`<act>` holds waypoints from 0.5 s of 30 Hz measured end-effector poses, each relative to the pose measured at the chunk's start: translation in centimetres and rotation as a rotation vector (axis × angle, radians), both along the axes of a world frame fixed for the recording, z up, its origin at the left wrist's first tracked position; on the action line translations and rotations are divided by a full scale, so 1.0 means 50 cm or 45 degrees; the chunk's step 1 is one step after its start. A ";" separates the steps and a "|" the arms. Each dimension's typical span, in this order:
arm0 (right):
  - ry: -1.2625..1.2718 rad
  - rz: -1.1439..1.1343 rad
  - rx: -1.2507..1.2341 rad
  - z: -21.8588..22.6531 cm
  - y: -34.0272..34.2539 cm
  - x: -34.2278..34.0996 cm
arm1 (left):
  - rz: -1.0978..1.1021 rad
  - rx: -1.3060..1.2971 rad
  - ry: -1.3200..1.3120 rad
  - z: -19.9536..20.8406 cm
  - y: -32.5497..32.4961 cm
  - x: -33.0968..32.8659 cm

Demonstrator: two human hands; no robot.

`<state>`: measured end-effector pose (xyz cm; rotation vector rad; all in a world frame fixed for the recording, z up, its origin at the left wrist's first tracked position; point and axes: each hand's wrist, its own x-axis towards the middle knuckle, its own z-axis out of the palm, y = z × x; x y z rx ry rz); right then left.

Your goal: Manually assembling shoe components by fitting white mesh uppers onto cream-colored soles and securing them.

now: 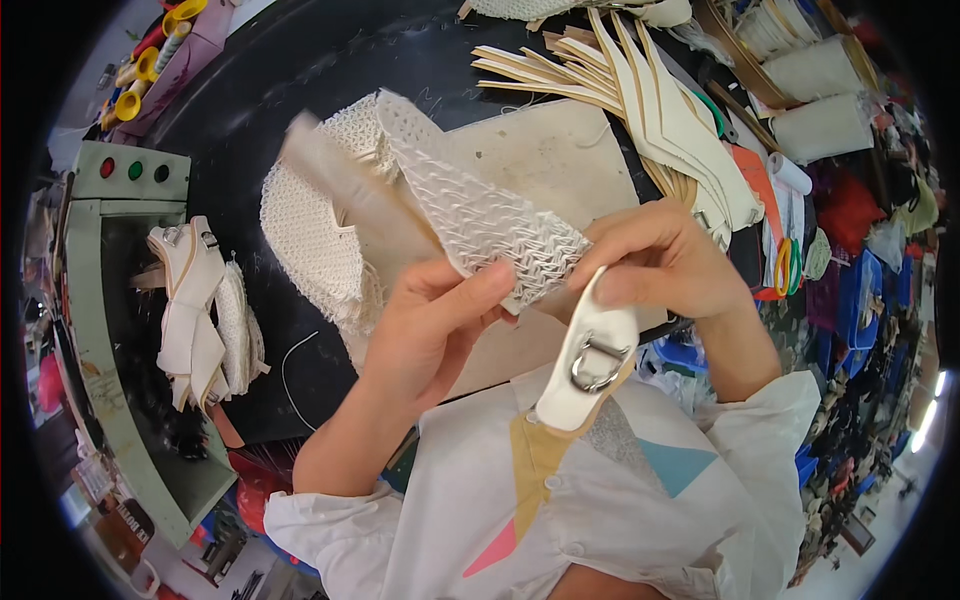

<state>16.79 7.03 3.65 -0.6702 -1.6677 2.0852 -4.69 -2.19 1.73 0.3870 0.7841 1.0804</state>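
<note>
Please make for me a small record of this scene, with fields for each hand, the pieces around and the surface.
Left hand: this hand pinches the lower edge of a white woven piece
Right hand: this hand holds a white strap at the woven piece's right end
Strap fitting: metal buckle
Upper right: fanned white strips
Far left: box with red, green and black buttons
Surface: black table, with a beige board on it
</note>
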 end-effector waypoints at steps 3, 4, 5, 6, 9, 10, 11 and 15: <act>-0.029 -0.211 0.130 0.004 -0.011 0.010 | 0.245 -0.037 0.047 0.017 -0.003 0.015; -0.067 -0.261 0.203 0.008 -0.015 0.014 | 0.297 -0.077 0.063 0.019 -0.003 0.023; -0.105 -0.311 0.277 0.010 -0.021 0.017 | 0.348 -0.117 0.079 0.021 -0.004 0.032; -0.090 -0.384 0.252 0.007 -0.031 0.014 | 0.400 -0.157 0.095 0.023 -0.006 0.038; -0.045 -0.533 0.168 0.004 -0.059 0.000 | 0.428 -0.181 0.029 0.027 -0.008 0.049; -0.024 -0.521 0.136 0.006 -0.061 -0.005 | 0.451 -0.190 0.032 0.030 -0.009 0.053; -0.002 -0.509 0.104 0.009 -0.062 -0.009 | 0.473 -0.200 0.036 0.034 -0.010 0.059; -0.143 -0.466 0.167 0.013 -0.062 -0.014 | 0.445 -0.191 0.043 0.033 -0.020 0.061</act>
